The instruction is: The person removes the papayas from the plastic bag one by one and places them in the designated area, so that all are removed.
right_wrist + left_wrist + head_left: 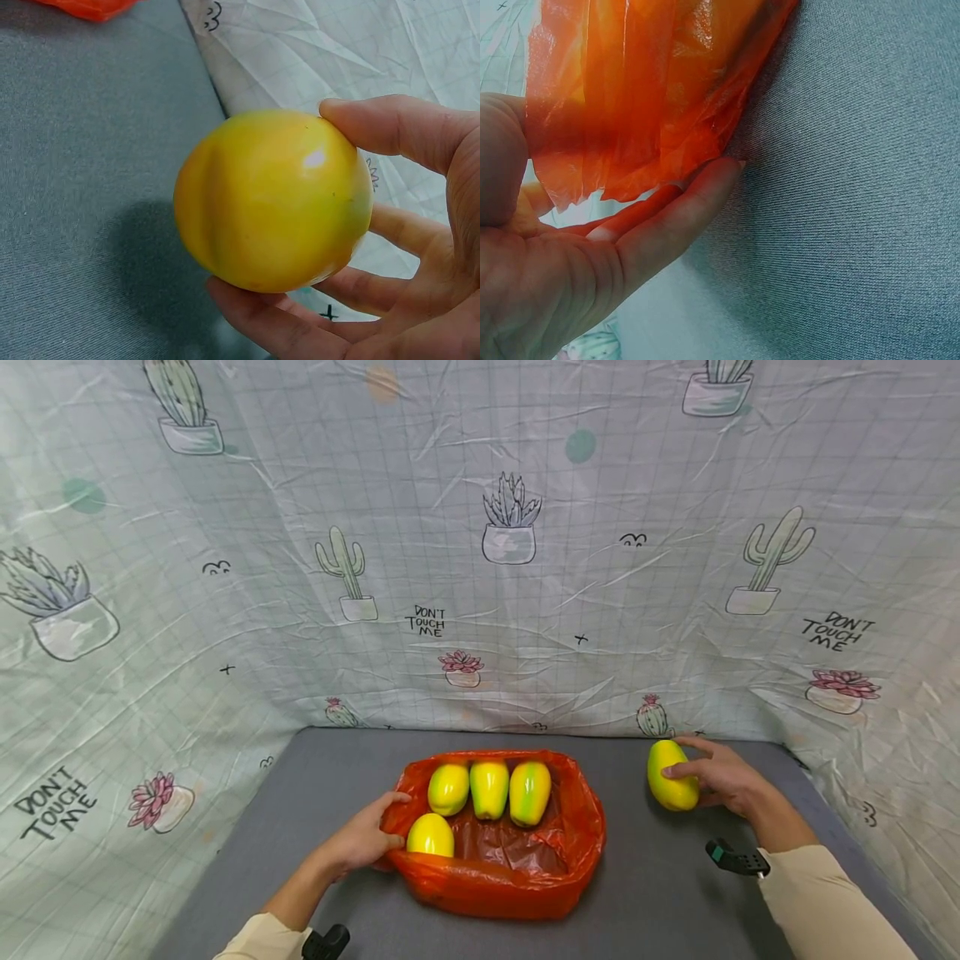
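My right hand (723,777) holds a yellow papaya (670,777) above the table, to the right of a red plastic bag (517,893). In the right wrist view, thumb and fingers grip the papaya (274,202) from its sides, and its shadow falls on the cloth. The bag lies with its mouth wide and upward. Inside, three yellow-green papayas (490,789) line the back, with another papaya (431,837) at the front left. My left hand (363,835) holds the bag's left edge; the left wrist view shows the thin plastic (637,112) between thumb and fingers.
A grey cloth-covered table (637,877) lies under everything. Behind and beside it hangs a pale curtain (510,610) printed with cacti, close to the table's back edge. Dark bands (735,858) sit on both wrists.
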